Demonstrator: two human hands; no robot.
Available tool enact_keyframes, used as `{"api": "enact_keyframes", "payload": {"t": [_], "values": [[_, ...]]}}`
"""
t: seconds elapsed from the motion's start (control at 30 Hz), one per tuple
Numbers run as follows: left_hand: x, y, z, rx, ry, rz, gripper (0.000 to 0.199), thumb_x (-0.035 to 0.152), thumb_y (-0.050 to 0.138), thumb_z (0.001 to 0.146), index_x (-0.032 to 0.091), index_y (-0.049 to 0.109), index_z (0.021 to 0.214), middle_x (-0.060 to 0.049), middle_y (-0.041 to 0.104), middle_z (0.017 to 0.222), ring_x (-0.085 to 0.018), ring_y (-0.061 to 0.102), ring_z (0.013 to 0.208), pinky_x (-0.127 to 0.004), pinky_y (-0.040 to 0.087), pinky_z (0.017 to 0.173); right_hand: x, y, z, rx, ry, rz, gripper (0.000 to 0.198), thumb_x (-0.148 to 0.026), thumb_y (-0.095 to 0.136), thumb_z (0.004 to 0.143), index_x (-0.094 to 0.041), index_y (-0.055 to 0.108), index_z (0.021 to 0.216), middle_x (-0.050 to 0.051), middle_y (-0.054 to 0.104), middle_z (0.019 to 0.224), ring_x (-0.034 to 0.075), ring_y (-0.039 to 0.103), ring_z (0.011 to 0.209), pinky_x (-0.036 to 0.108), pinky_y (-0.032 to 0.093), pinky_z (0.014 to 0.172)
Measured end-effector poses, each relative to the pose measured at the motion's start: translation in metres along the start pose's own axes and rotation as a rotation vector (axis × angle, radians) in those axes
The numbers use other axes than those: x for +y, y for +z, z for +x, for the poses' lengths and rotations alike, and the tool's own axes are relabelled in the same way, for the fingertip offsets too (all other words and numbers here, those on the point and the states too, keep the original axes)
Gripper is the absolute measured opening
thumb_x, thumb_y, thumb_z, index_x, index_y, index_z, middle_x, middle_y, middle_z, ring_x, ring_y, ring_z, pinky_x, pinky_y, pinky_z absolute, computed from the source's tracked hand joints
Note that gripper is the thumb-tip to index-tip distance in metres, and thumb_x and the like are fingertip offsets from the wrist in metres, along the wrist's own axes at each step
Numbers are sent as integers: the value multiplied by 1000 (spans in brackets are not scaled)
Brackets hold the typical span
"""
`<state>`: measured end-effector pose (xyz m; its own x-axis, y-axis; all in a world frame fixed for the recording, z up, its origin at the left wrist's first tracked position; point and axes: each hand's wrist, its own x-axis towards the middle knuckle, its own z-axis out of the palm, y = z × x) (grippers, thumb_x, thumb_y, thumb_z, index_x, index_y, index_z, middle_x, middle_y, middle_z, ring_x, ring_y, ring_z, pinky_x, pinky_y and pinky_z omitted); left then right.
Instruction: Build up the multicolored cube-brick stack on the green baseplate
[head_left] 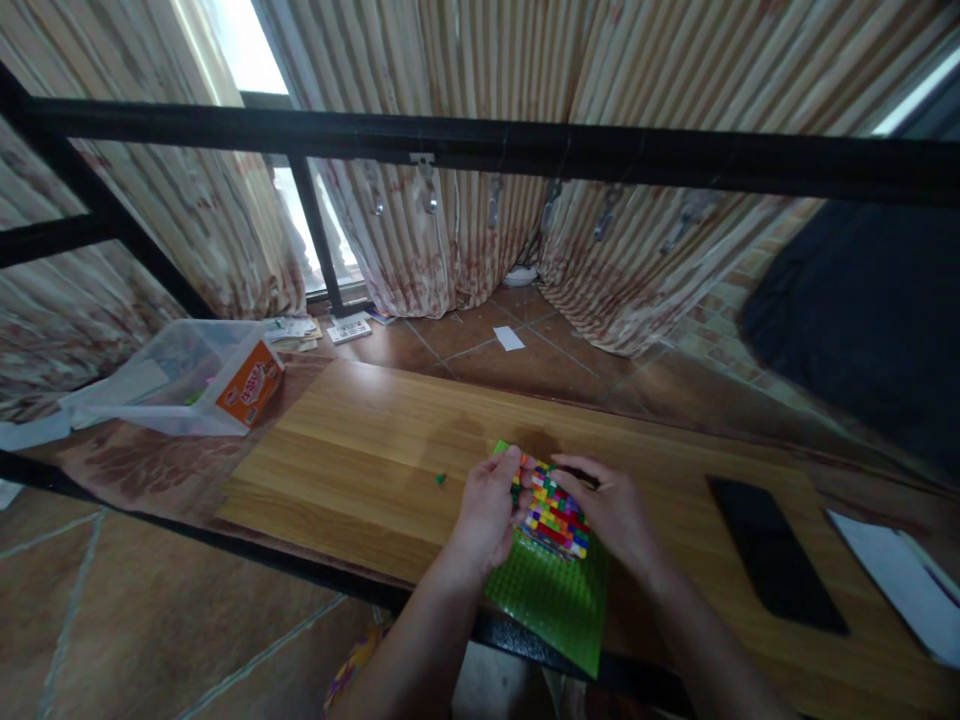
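A block of many-coloured toy bricks [553, 515] stands on a green studded baseplate [559, 590], which is tilted and reaches past the table's near edge. My left hand [489, 505] is closed at the left side of the brick block, with dark green pieces showing by its fingers. At the upper right of the block is my right hand [609, 500], its fingers bent and pressed against the bricks. Whether a loose brick sits in those fingertips is too small to tell. One small green brick [440, 479] lies on the table, left of my left hand.
The wooden tabletop [352, 440] carries a black phone-like slab [776, 553] and white papers [900, 580] on the right. A clear plastic bin [172, 400] with an orange label stands at the left. A black metal bar [480, 140] crosses behind, before striped curtains.
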<state>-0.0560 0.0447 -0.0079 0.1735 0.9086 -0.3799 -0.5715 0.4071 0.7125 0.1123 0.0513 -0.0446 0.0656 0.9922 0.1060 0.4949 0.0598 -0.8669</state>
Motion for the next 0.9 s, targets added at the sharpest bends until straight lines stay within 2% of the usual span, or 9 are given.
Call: {"api": "enact_keyframes", "payload": {"t": [0.1,0.2,0.33,0.4,0.47,0.6,0.73,0.8,0.9], "values": [[-2,2,-2,-14,-12,56,43,53,73,72,12,60,76,5,46,61,-2,36,42,-18,12,40,-6,-11,-9,159,28,24,31,-47,64,83,-24,76,100,8,75,111,25,68,105,42,50,96],[-5,7,-5,-60,-37,117,46,56,73,72,12,61,74,4,47,60,-2,35,41,-19,12,40,-23,-22,-17,265,-27,47,29,-45,60,88,-24,76,99,8,75,107,24,68,103,40,51,94],[-8,16,-10,-174,-73,169,50,60,75,68,12,61,73,5,47,59,-2,35,40,-19,12,40,-46,-24,-28,76,-114,84,29,-44,57,92,-27,75,106,6,74,108,22,67,102,37,51,91],[-10,20,-11,-195,-74,175,51,62,75,67,13,58,70,5,47,58,-3,36,40,-19,13,40,-51,-21,-31,-35,-122,111,29,-42,55,93,-27,74,109,5,73,102,21,67,96,35,51,87],[-12,23,-12,-193,-65,179,52,63,75,67,15,55,67,5,47,57,-3,36,39,-19,14,39,-52,-19,-33,-71,-122,145,28,-41,55,94,-26,75,106,4,72,94,19,66,88,33,51,82],[-15,27,-12,-193,-69,175,53,63,75,68,15,53,64,5,46,56,-2,35,38,-19,13,39,-49,-19,-34,-17,-95,183,25,-41,60,90,-24,77,93,4,71,87,20,65,84,33,50,79],[-10,25,-11,-157,-67,151,52,63,74,69,12,61,71,4,46,57,-2,34,39,-18,11,38,-39,-23,-29,131,-5,177,23,-44,65,85,-24,76,87,5,74,90,22,67,85,34,51,79],[-5,21,-10,-103,-49,116,51,61,74,70,11,63,73,4,46,58,-2,34,40,-18,11,38,-33,-24,-25,186,20,118,23,-44,64,85,-24,76,87,5,75,92,23,67,86,35,51,79],[3,13,-6,-34,-17,48,46,55,76,71,12,62,76,5,46,60,-1,34,41,-16,12,38,-25,-24,-18,175,-25,-35,24,-42,58,88,-24,74,88,5,74,93,23,67,87,36,50,82]]}}
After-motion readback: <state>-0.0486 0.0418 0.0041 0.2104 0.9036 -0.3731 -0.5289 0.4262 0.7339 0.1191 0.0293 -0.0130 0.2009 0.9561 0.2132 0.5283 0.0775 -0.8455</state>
